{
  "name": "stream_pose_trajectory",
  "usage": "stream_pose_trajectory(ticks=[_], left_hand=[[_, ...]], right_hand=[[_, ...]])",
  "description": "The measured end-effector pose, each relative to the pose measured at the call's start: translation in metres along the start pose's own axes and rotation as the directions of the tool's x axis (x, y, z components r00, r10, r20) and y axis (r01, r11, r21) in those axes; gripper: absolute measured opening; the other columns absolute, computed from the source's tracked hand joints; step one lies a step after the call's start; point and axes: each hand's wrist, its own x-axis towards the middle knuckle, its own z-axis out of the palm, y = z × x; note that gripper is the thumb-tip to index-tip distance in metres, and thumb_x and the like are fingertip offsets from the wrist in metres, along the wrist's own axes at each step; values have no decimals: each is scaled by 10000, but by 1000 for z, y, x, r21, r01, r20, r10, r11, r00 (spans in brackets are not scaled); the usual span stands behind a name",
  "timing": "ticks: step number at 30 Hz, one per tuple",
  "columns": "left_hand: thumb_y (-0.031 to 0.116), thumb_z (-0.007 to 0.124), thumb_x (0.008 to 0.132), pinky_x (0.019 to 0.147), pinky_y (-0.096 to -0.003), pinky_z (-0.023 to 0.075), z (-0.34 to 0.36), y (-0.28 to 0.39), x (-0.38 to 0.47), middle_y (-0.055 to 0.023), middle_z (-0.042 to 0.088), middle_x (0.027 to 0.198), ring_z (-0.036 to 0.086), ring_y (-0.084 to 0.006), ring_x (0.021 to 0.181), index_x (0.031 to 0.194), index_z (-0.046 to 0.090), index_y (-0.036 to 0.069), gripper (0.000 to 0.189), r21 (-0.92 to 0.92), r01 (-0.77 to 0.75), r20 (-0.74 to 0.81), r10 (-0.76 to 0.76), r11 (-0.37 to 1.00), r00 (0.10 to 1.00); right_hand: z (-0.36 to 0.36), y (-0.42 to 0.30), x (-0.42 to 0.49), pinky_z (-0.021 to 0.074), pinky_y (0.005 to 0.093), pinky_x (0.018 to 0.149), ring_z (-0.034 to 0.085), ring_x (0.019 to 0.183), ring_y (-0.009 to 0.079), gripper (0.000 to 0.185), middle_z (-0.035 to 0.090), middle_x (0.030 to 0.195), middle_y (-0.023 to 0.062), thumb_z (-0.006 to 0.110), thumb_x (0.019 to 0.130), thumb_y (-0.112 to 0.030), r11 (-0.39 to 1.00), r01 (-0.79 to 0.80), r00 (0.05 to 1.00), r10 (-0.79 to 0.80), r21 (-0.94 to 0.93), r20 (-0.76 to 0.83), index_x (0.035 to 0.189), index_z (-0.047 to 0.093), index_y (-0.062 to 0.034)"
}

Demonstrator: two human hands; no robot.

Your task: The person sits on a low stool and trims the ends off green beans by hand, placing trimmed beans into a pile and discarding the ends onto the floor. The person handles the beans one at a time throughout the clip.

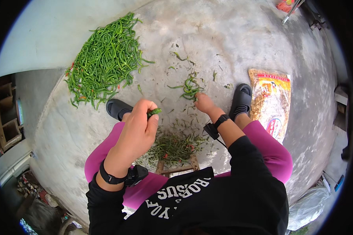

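Note:
My left hand [141, 129] is closed around green chili peppers [154, 112], whose ends poke out between thumb and forefinger. Low over the concrete floor, my right hand [204, 103] touches the near edge of a small group of green chilies [190, 88]; its fingertips are partly hidden, so its hold cannot be told. A large heap of green chilies [106, 58] with a few red ones lies at the upper left. Below and between my hands is a pile of stems and discarded bits [176, 147], with some red pieces in it.
A wooden stool [178, 169] shows between my legs. A printed plastic sack [269, 102] lies right of my right foot's slipper [241, 98]. The other slipper [117, 108] is near the heap. Wooden shelving [7, 114] stands far left, a clear plastic bag [307, 208] lower right.

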Motion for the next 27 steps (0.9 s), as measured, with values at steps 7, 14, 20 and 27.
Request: stream_pose_trajectory(ticks=[7,14,20,27], left_hand=[[-18,593,846,543,-214,362,-11,13,7,-38,447,861,423,-84,650,906,524,23,100,22,74,24,-75,997,997],[-31,632,824,497,-213,378,-9,11,8,-37,473,811,459,-87,641,884,544,30,123,-29,75,-1,-76,997,997],[-18,645,817,500,-226,355,-9,13,10,-26,440,740,421,-98,598,876,542,45,134,-23,52,-5,-53,998,999],[-21,644,800,544,-303,407,-15,18,8,-66,494,754,489,-206,616,892,534,49,160,7,39,6,-39,999,999]], right_hand=[[19,-3,37,462,415,887,477,1153,343,513,415,1345,209,527,845,-96,876,101,980,-169,-471,-104,1328,380,-5],[52,-16,57,470,352,838,506,1093,275,565,432,1311,171,508,880,-149,713,98,980,-192,-694,-59,1390,314,-6],[53,-2,72,488,379,784,559,947,291,264,566,1017,121,518,857,-119,805,48,993,-105,-591,-62,1097,462,-24],[15,-16,65,525,405,720,581,993,300,291,602,1033,154,527,835,-120,916,-43,994,0,-399,-105,1101,455,-25]])
